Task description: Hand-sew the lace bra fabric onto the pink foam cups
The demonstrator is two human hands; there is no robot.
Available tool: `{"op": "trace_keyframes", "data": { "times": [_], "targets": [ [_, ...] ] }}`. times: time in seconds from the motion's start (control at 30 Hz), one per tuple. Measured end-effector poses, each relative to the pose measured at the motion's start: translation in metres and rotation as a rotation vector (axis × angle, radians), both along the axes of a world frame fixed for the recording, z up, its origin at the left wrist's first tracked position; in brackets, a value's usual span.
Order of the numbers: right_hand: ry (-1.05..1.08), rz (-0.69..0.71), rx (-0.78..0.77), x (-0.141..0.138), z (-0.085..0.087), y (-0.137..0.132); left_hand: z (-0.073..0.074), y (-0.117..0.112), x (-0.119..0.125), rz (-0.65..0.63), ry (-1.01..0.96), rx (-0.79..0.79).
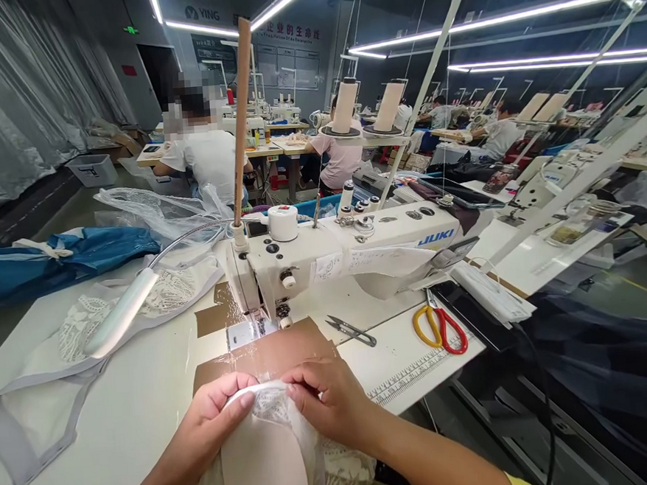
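Between my hands is a white lace garment piece [274,408], its edge stretched from one hand to the other at the table's front edge. My left hand [216,409] pinches the edge between thumb and fingers. On the other side my right hand [329,405] grips the same edge, fingers closed. A smooth beige panel [264,464] hangs below the lace. Just beyond my hands is the sewing machine [335,253], its needle area [257,325] above a brown sheet [286,348] on the table.
Thread snips [352,331] and red-and-yellow scissors [440,329] lie right of the needle. Another lace garment [134,307] with grey edging spreads over the left tabletop under a lamp [122,314]. A wooden rod [241,115] stands upright on the machine. Other people sit farther back.
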State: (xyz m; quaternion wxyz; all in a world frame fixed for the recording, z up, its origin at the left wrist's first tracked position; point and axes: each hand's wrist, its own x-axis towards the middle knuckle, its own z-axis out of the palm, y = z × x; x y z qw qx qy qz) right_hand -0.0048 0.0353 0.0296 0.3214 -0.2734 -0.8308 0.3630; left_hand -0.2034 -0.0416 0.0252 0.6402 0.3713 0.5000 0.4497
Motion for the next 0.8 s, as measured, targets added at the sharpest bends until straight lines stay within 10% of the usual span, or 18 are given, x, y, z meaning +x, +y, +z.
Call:
{"op": "trace_keyframes", "data": {
  "times": [0.8],
  "targets": [
    [0.056, -0.054, -0.518, -0.022, -0.011, 0.003, -0.001, 0.015, 0.002, 0.046, -0.107, -0.144]
  ]
}}
